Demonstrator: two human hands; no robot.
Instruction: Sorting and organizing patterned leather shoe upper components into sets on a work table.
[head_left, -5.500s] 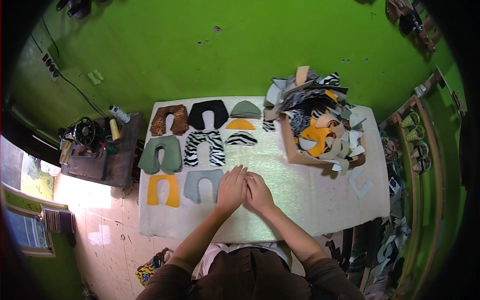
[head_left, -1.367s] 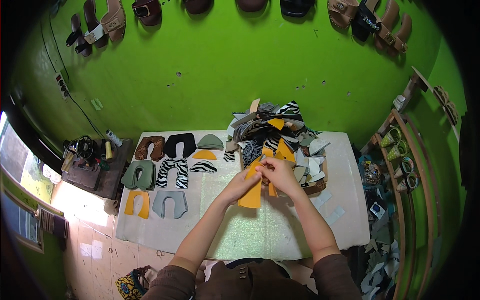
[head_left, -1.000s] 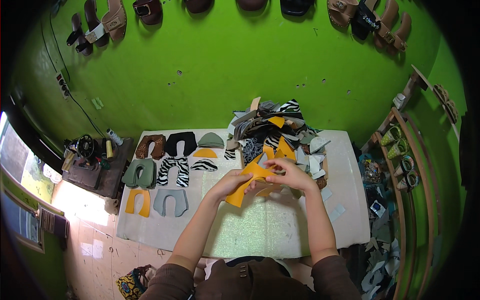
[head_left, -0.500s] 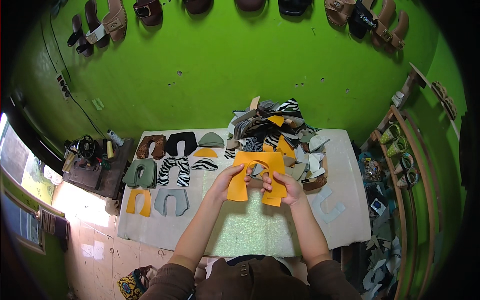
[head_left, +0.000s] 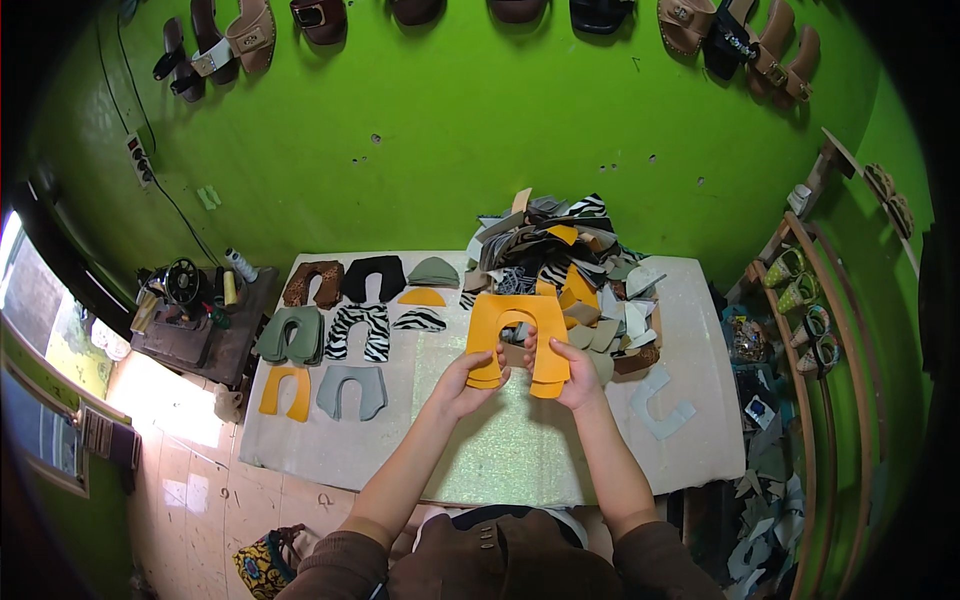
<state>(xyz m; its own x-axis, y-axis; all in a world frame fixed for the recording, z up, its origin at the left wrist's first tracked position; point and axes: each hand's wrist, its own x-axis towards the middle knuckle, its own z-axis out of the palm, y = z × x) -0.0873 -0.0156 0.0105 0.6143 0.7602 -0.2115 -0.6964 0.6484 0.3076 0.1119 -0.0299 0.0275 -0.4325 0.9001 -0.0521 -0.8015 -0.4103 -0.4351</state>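
Above the middle of the table, both my hands hold a small stack of yellow U-shaped leather-like pieces [head_left: 487, 317], arch upward, with edges slightly out of line at the bottom. My left hand [head_left: 460, 390] pinches the lower left leg, thumb in front. Around the right leg closes my right hand [head_left: 580, 378], its fingertips showing through the cut-out. On the table's left lie sorted U-shaped pieces: leopard print [head_left: 313, 283], black [head_left: 374, 278], green [head_left: 290, 335], zebra print [head_left: 358, 331], yellow [head_left: 286, 391] and grey [head_left: 352, 390]. Half-round pieces [head_left: 434, 271] lie beside them.
A heap of mixed scraps [head_left: 545, 240] rises at the table's back, behind my hands. One pale grey U-shaped piece [head_left: 660, 405] lies at right. A sewing machine [head_left: 180, 290] stands left of the table [head_left: 690, 300]. Right, a wooden rack [head_left: 800, 400] holds shoes; sandals [head_left: 250, 35] line the wall.
My left hand has slid down to the bottom of the left leg of the yellow pieces. The stack now sits straighter and more evenly lined up. The view has shifted slightly.
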